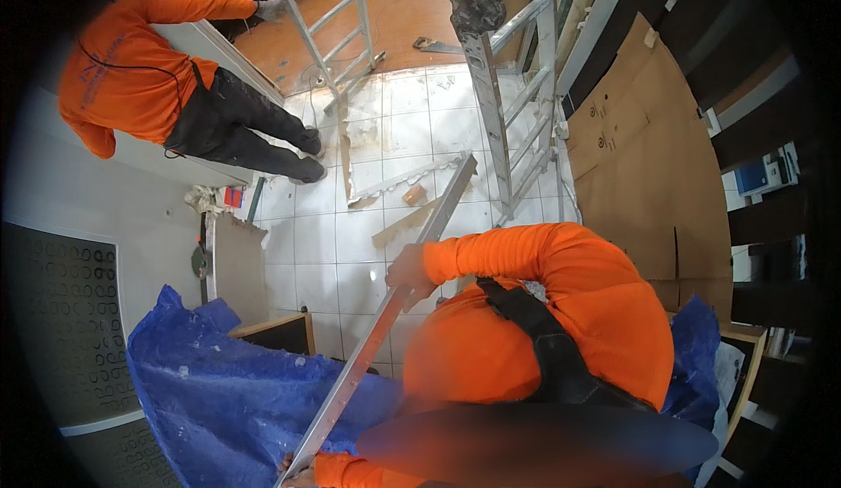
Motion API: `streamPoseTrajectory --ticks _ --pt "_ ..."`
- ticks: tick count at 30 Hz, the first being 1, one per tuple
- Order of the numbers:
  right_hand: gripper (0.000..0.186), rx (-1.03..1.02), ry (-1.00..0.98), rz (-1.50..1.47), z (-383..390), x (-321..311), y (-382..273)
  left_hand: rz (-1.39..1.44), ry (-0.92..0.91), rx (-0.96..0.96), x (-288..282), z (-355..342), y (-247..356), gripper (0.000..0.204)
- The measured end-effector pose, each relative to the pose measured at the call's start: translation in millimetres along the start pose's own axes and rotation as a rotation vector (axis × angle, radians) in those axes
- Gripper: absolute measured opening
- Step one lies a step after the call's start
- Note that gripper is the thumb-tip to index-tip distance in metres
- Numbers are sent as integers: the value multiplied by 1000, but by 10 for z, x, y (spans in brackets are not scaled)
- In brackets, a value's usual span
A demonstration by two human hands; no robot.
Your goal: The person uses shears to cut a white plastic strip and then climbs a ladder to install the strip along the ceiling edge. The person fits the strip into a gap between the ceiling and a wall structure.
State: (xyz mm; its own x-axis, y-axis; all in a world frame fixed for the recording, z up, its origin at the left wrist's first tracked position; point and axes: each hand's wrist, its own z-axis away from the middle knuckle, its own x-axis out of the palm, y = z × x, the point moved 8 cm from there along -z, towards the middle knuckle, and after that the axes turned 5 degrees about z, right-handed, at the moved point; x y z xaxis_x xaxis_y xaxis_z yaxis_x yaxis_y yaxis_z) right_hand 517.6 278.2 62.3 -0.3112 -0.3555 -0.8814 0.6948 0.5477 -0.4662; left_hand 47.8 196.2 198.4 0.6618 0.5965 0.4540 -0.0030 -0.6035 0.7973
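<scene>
My right hand (408, 271) grips a long silver metal bar (441, 203) from the side, with my orange-sleeved arm bent across the lower middle. The bar slants from the bottom edge up to the right over the white tiles. At its lower end my left hand (298, 472) is closed round it, partly cut off by the frame's edge. A crumpled blue tarp (201, 383) lies under and left of the bar. Thin angled strips (399, 181) and a small tan block (414, 194) lie on the tiles beyond it.
A co-worker (140, 76) in orange bends at the upper left. A stepladder (517, 146) stands right of centre, another ladder (346, 41) behind. A handsaw (438, 46) lies on the orange floor. Cardboard (648, 190) covers the right side; a board (232, 269) stands at left.
</scene>
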Motion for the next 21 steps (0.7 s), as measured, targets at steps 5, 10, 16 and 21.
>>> streamPoseTrajectory --ticks 5,10,16,21 --pt "59 93 78 0 146 269 15 55 -29 17 -109 -254 113 43" --pt "53 94 401 67 538 138 51 98 -85 50 -9 -497 266 42" --pt "51 200 564 49 1137 28 59 217 -198 89 490 -732 565 41" --pt "48 247 829 110 1655 -71 211 366 -325 107 1168 -703 869 41"
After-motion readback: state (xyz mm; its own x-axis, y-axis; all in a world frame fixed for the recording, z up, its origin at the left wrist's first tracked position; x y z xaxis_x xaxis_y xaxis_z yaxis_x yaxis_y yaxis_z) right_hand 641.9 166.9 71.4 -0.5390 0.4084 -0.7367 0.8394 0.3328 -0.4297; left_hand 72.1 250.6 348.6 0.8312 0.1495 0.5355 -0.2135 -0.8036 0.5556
